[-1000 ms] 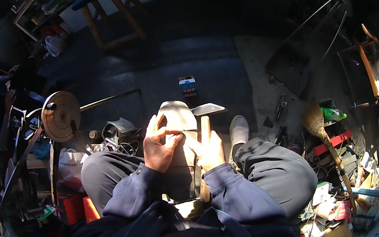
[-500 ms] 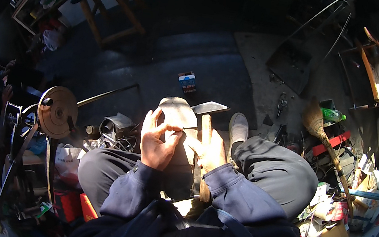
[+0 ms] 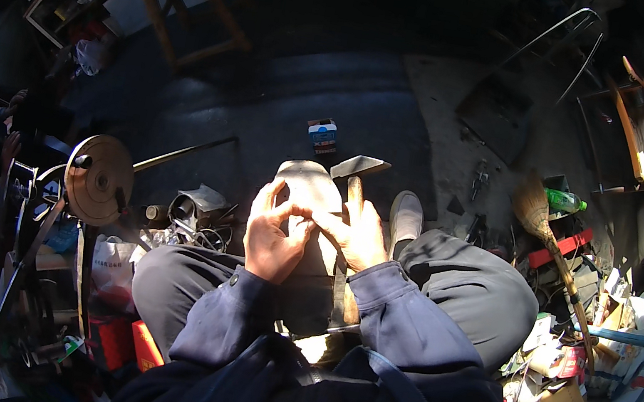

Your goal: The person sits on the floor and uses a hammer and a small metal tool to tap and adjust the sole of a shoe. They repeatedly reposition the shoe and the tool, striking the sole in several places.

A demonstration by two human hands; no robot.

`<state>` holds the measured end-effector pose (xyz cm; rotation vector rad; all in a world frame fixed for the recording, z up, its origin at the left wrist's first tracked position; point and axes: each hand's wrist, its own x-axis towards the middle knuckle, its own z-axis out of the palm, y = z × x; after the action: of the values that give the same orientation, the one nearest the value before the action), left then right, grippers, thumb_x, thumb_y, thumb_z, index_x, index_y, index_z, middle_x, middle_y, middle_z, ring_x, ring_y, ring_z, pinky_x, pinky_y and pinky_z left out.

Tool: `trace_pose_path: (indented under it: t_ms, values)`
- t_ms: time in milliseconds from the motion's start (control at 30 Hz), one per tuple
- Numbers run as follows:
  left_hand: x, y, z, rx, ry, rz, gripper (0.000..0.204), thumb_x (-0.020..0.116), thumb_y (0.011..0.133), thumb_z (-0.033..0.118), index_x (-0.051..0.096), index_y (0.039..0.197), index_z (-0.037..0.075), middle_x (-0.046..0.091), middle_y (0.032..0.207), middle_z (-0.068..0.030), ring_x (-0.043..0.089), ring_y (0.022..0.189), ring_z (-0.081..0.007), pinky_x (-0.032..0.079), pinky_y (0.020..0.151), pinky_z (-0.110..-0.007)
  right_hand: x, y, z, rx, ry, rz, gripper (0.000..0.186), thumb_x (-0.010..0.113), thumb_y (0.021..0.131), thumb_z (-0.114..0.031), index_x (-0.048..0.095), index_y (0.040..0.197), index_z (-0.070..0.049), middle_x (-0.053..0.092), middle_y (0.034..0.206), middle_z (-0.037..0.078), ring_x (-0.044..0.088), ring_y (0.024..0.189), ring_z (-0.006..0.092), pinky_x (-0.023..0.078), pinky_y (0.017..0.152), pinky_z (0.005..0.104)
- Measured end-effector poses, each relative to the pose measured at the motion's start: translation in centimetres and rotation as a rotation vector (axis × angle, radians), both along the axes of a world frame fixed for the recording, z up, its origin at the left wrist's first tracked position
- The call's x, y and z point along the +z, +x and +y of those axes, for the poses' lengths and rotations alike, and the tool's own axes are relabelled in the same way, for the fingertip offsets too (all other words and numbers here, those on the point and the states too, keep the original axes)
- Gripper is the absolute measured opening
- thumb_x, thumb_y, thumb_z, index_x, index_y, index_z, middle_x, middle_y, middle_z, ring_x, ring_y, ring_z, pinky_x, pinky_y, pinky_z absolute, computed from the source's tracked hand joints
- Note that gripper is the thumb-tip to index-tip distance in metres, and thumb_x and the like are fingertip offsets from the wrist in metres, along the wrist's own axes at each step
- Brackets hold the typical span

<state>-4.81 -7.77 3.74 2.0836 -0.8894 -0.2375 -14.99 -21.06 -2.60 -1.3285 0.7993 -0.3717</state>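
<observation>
A hammer (image 3: 355, 192) is lying along the right edge of a pale, rounded block (image 3: 311, 181), between the seated person's knees. Its handle is running away from the body, and its head is pointing crosswise beyond the fingers. The right hand (image 3: 362, 237), the nearer one, is wrapping the handle, its thumb side reaching left over the block. The left hand (image 3: 278, 234) is hovering over the block's left side, thumb and forefinger curving into a narrow pinch beside the right hand's fingertips; whether that pinch is holding anything, I cannot tell. Beyond the block, a small box (image 3: 321, 137) is standing on the dark floor, showing blue, white and pale lettering. To the left, a white bag (image 3: 113, 262) is carrying a line of small print below a round wheel (image 3: 99, 181). To the right, a broom (image 3: 536, 208) is leaning near a green bottle (image 3: 565, 201).
</observation>
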Motion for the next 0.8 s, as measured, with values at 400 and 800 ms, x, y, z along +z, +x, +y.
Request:
trace_pose_path:
  t_ms: [400,800]
  values:
    - [-1.0,-0.2,-0.1,0.017,-0.100,0.139,0.016,0.082,0.081,0.009,0.079,0.096,0.004,0.048,0.156,-0.0260,0.048,0.145,-0.0435,0.040,0.119,-0.049,-0.4,0.2,-0.2,0.015,0.188,-0.170,0.068,0.093,0.079,-0.026,0.060,0.128,0.009,0.068,0.117,0.019,0.069,0.107,0.0233,0.058,0.091,0.0334]
    - [-0.9,-0.2,-0.2,0.014,-0.061,-0.020,0.015,0.082,0.081,0.015,0.078,0.094,0.007,0.053,0.149,-0.0263,0.051,0.139,-0.0416,0.041,0.117,-0.049,-0.7,-2.2,0.0,-0.040,-0.118,0.157,0.044,0.079,0.092,-0.020,0.058,0.125,-0.001,0.064,0.087,0.005,0.058,0.064,0.0102,0.049,0.054,0.0258]
